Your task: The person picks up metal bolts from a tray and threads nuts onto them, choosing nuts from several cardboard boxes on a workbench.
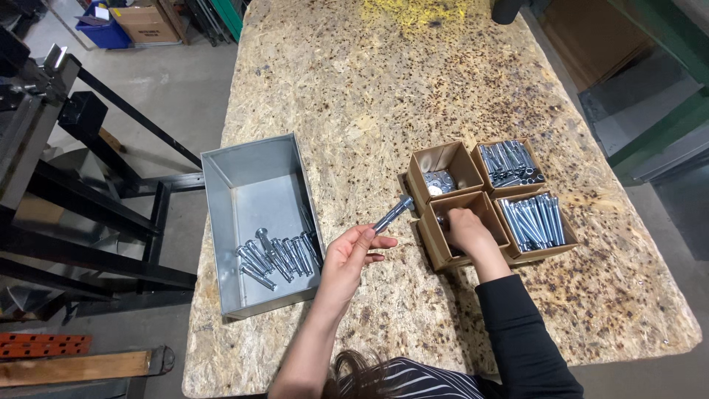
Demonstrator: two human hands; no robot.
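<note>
Nearest the camera, over the chipboard worktop [384, 89], the left hand [346, 260] pinches a zinc-plated anchor bolt [393, 214] by its lower end between thumb and fingertips, the sleeve end pointing up and away. It looks stiff, smooth and fairly heavy for its size — likely slick, so a grip on the sleeve or under the head should hold best. Just right of it, the right hand [464, 227] reaches into the near-left cardboard box [436, 247], fingers curled down inside; whether they hold anything I cannot tell. To the left, the grey metal tray [251, 177] holds a cluster of finished bolts [277, 256] at its near end. Beyond the hands, one box carries washers [440, 182] — and two more hold long bolts [533, 220] packed side by side.
</note>
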